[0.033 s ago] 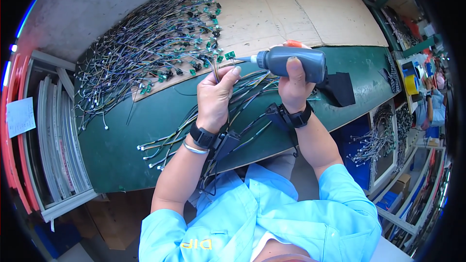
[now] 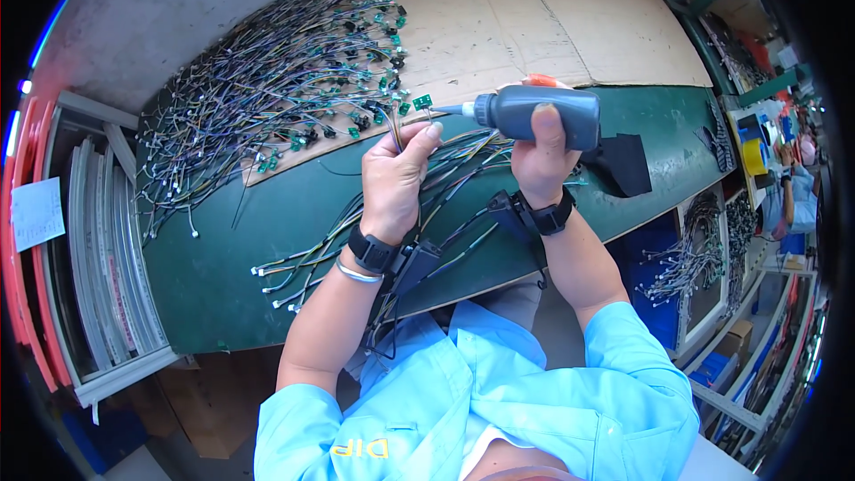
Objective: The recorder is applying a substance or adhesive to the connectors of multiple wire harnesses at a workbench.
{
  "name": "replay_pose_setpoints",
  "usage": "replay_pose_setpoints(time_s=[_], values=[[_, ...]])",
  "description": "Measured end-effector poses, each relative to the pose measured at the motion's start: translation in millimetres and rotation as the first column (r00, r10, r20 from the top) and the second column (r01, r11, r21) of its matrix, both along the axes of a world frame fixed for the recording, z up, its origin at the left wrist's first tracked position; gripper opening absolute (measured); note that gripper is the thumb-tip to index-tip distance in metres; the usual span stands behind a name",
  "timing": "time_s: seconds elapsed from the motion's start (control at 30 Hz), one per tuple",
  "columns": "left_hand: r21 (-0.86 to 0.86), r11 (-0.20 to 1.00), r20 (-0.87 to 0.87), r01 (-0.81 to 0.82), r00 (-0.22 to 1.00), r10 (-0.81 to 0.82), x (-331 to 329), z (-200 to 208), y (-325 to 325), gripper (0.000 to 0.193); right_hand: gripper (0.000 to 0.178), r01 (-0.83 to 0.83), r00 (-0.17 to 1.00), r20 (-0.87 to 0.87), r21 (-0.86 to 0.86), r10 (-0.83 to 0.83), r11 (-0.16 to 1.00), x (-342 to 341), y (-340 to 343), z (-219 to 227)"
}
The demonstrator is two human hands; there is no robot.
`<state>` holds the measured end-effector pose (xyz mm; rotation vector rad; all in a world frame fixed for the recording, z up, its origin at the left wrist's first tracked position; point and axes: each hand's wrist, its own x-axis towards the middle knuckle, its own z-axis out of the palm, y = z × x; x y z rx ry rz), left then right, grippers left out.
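Note:
My left hand (image 2: pixel 392 180) is closed, pinching a cable harness (image 2: pixel 393 129) between thumb and fingers. A small green circuit board (image 2: pixel 421 102) stands just above those fingertips. In my right hand (image 2: pixel 541 156) is a dark grey squeeze bottle (image 2: pixel 499 114), lying on its side with the thumb across it. Its thin nozzle points left and ends close beside the board; contact cannot be made out. Below my hands, a loose bundle of cable harnesses (image 2: pixel 329 254) with white plugs crosses the green tabletop (image 2: pixel 223 289).
Many harnesses with green boards (image 2: pixel 285 80) lie piled at the far left on cardboard (image 2: pixel 499 18). A black cloth (image 2: pixel 623 165) rests right of my right hand. A rack of panels (image 2: pixel 98 249) stands left; more harnesses (image 2: pixel 686 258) hang at right. Another person (image 2: pixel 797 196) is at far right.

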<state>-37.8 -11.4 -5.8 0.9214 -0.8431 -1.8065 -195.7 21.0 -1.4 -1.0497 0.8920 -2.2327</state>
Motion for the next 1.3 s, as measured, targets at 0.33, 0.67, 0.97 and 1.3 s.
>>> replay_pose_setpoints(time_s=[0.33, 0.67, 0.97, 1.3], values=[[0.022, 0.982, -0.004, 0.190, 0.982, -0.190, 5.7, 2.6, 1.8, 0.016, 0.045, -0.293, 0.930, 0.282, 0.174, 0.238, 0.940, 7.4, -14.1, 17.3], [0.020, 0.966, 0.025, 0.258, 0.966, -0.259, 4.1, 12.1, 5.6, 0.013, 0.056, -0.541, 0.825, 0.369, 0.294, 0.428, 0.788, 3.6, -12.8, 13.3], [-0.061, 0.967, 0.040, 0.247, 0.969, -0.245, 6.1, 15.7, 7.4, 0.015, 0.057, -0.626, 0.734, 0.517, 0.264, 0.440, 0.734, 4.3, -16.2, 7.9], [-0.243, 0.965, 0.138, 0.095, 0.988, -0.063, 6.0, 14.9, -0.4, 0.027, 0.058, -0.189, 0.936, 0.335, 0.229, 0.105, 0.955, 10.5, -20.3, 0.9]])
